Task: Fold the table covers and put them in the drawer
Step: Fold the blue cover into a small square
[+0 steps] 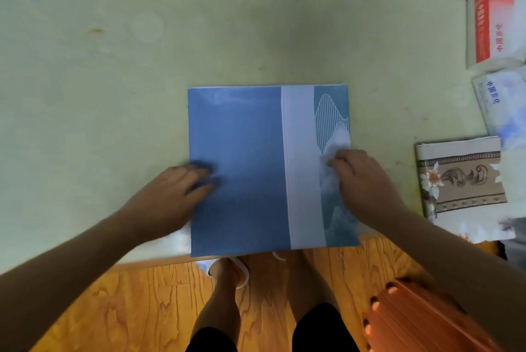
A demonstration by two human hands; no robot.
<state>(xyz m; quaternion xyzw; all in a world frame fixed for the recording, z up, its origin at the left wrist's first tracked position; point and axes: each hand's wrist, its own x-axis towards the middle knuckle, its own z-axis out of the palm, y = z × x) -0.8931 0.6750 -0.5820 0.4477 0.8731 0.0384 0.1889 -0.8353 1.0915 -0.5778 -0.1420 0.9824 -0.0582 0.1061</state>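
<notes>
A folded blue table cover [242, 169] lies at the tabletop's [113, 67] near edge. The left hand [173, 192] presses flat, fingers spread; the right hand [364, 181] pinches its right side. Another folded floral cover [461, 178] lies right.

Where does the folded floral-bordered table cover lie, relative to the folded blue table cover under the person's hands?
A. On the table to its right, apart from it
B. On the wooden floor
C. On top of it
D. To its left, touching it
A: the floral-bordered table cover lies on the table to the right of the blue table cover, with bare tabletop between them.
</notes>
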